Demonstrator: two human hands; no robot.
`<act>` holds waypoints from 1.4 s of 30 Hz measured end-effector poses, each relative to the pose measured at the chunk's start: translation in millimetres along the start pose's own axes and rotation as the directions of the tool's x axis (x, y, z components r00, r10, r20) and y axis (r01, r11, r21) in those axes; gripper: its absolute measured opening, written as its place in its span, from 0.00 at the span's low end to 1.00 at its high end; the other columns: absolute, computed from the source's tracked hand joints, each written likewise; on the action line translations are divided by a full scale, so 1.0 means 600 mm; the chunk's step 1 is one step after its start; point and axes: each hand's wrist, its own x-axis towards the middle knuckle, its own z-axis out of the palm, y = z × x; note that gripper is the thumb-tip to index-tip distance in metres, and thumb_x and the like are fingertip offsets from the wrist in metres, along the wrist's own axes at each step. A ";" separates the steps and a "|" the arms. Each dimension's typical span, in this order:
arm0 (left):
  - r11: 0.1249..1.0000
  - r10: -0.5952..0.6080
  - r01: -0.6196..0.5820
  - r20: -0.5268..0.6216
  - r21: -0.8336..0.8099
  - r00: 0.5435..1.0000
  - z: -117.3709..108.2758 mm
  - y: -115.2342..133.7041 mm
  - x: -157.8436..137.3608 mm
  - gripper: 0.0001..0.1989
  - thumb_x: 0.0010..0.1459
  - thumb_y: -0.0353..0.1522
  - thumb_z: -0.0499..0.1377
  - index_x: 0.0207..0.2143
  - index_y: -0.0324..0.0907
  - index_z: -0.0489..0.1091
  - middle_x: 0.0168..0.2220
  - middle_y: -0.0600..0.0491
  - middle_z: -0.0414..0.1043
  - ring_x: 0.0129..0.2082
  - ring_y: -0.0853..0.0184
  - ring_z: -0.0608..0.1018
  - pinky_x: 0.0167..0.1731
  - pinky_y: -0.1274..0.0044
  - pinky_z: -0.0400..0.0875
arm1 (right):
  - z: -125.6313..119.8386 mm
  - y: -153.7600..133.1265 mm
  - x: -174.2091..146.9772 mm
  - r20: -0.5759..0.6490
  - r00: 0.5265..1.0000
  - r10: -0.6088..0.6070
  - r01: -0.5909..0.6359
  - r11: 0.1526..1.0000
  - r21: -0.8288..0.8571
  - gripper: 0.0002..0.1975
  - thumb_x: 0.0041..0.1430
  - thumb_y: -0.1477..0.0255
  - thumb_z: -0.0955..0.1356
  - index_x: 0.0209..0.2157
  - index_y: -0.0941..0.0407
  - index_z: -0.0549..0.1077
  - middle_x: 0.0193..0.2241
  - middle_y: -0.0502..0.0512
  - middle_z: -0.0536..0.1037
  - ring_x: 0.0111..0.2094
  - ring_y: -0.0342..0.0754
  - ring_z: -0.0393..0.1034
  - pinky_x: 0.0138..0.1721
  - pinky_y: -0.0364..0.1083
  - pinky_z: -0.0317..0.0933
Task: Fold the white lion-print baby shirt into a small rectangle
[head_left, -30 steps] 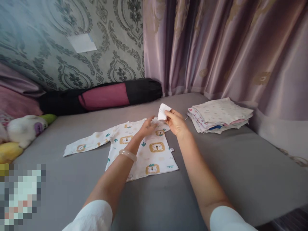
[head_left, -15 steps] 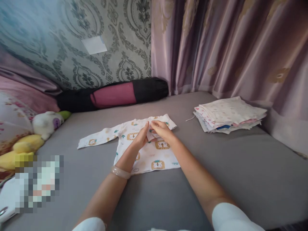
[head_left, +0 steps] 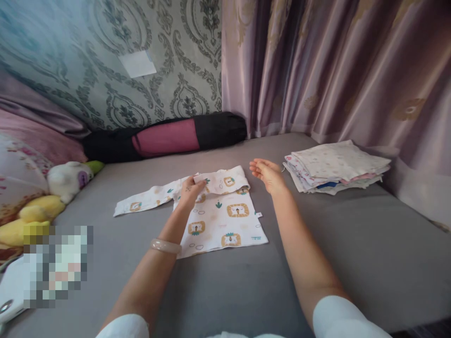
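A small white long-sleeved shirt (head_left: 218, 223) printed with lion faces lies spread on the grey bed. Its left sleeve (head_left: 144, 200) stretches out flat to the left, while the right sleeve (head_left: 230, 180) is folded over across the chest. My left hand (head_left: 192, 188) pinches the end of that folded sleeve near the upper left of the shirt. To the right of the shirt, my right hand (head_left: 267, 172) hovers apart from the fabric, its fingers stretched out with nothing in them. A tiny tag (head_left: 260, 215) sticks out from the shirt's right side seam.
A stack of folded clothes (head_left: 338, 166) sits at the right by the curtain (head_left: 310, 70). Along the wall lies a long black and pink bag (head_left: 165, 137). Plush toys (head_left: 66, 183) and a partly blurred white object (head_left: 21, 281) are on the left of the grey bed (head_left: 352, 263).
The right sleeve now lies across the chest, its end drawn left by my left hand. My right hand has let go of the shirt and moved right.
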 end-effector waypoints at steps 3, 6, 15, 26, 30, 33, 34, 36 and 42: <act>0.993 0.036 -0.043 -0.065 -0.113 0.997 -0.017 0.002 0.013 0.22 0.35 0.40 0.71 0.33 0.38 0.72 0.28 0.52 0.76 0.28 0.65 0.77 0.31 0.74 0.71 | -0.008 -0.002 0.003 -0.017 1.000 -0.004 0.004 1.000 0.012 0.07 0.63 0.82 0.64 0.34 0.58 0.72 0.30 0.51 0.79 0.27 0.39 0.74 0.26 0.35 0.67; 0.986 0.024 -0.044 -0.121 -0.161 0.992 -0.033 -0.007 0.024 0.24 0.33 0.40 0.72 0.33 0.37 0.72 0.29 0.51 0.77 0.28 0.65 0.77 0.32 0.74 0.71 | -0.009 0.001 0.004 -0.001 1.000 -0.007 0.007 1.000 0.007 0.07 0.62 0.82 0.64 0.34 0.58 0.72 0.30 0.51 0.79 0.27 0.39 0.74 0.26 0.35 0.67; 0.978 0.179 -0.167 -0.093 0.127 0.979 -0.077 -0.041 0.048 0.18 0.48 0.43 0.62 0.35 0.39 0.75 0.27 0.54 0.75 0.28 0.67 0.74 0.30 0.77 0.67 | -0.002 0.039 0.021 0.057 0.997 -0.060 0.072 0.962 -0.264 0.09 0.64 0.78 0.62 0.40 0.58 0.74 0.39 0.56 0.80 0.36 0.42 0.76 0.35 0.40 0.69; 0.703 0.375 -0.220 -0.090 0.676 0.922 -0.068 -0.060 0.018 0.24 0.59 0.35 0.51 0.58 0.42 0.62 0.33 0.50 0.72 0.36 0.60 0.75 0.42 0.71 0.67 | 0.043 0.109 -0.041 0.616 0.787 -0.033 0.615 0.111 -0.780 0.24 0.71 0.69 0.55 0.65 0.59 0.57 0.67 0.58 0.50 0.68 0.49 0.38 0.67 0.56 0.32; 0.646 0.406 -0.259 -0.036 0.719 0.913 -0.065 -0.060 0.013 0.20 0.61 0.31 0.48 0.55 0.43 0.65 0.42 0.46 0.73 0.45 0.57 0.75 0.47 0.69 0.66 | 0.046 0.121 -0.054 0.596 0.797 0.095 0.598 0.010 -0.802 0.27 0.72 0.64 0.53 0.68 0.57 0.51 0.69 0.57 0.43 0.69 0.51 0.33 0.66 0.59 0.29; 0.597 0.362 -0.215 -0.021 0.773 0.932 -0.064 -0.059 0.013 0.16 0.61 0.29 0.48 0.48 0.43 0.70 0.42 0.45 0.72 0.43 0.57 0.75 0.45 0.69 0.67 | 0.044 0.127 -0.054 0.581 0.804 0.124 0.588 -0.020 -0.809 0.28 0.72 0.61 0.51 0.68 0.56 0.49 0.69 0.56 0.41 0.69 0.52 0.31 0.66 0.60 0.29; 0.585 0.353 -0.207 -0.016 0.784 0.936 -0.064 -0.060 0.014 0.16 0.61 0.29 0.48 0.46 0.43 0.71 0.41 0.45 0.72 0.42 0.57 0.75 0.44 0.69 0.67 | 0.043 0.129 -0.054 0.579 0.806 0.124 0.586 -0.025 -0.810 0.28 0.72 0.60 0.51 0.68 0.56 0.49 0.69 0.55 0.40 0.69 0.52 0.30 0.66 0.60 0.29; 0.571 0.354 -0.204 -0.014 0.795 0.935 -0.063 -0.061 0.015 0.15 0.60 0.29 0.48 0.44 0.42 0.72 0.40 0.45 0.71 0.41 0.58 0.75 0.44 0.70 0.67 | 0.042 0.131 -0.053 0.578 0.807 0.125 0.586 -0.037 -0.810 0.28 0.72 0.60 0.51 0.69 0.55 0.49 0.69 0.55 0.40 0.69 0.52 0.30 0.66 0.62 0.30; 0.579 0.349 -0.173 -0.051 0.797 0.936 -0.057 -0.062 0.016 0.12 0.61 0.34 0.53 0.43 0.41 0.72 0.41 0.44 0.71 0.43 0.56 0.75 0.44 0.69 0.67 | 0.062 0.121 -0.053 0.575 0.813 0.096 0.582 -0.117 -0.804 0.25 0.71 0.64 0.54 0.65 0.58 0.58 0.67 0.62 0.51 0.67 0.58 0.41 0.64 0.66 0.29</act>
